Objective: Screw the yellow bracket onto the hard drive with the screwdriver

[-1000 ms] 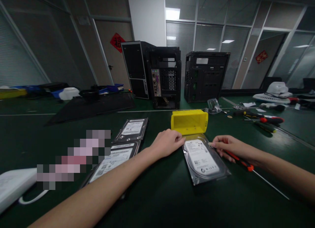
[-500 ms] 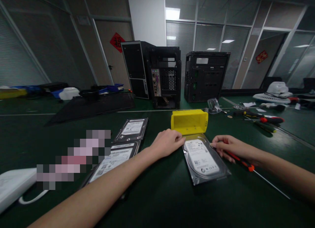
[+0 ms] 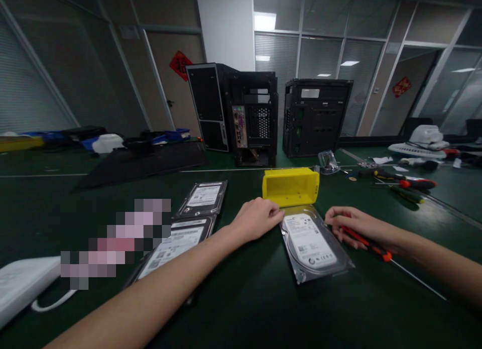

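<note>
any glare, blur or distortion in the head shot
Head view: dim scene, bright patches on the glass partition; head view: left computer tower leans, likely lens distortion; head view: mosaic at left; head view: small print on hard drive by yellow bin unreadable.

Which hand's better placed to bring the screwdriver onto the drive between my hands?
Right, most likely: your right hand holds the screwdriver beside the drive, though the shaft points away. Your left hand, at the drive's far left corner, shows no tool.
</note>
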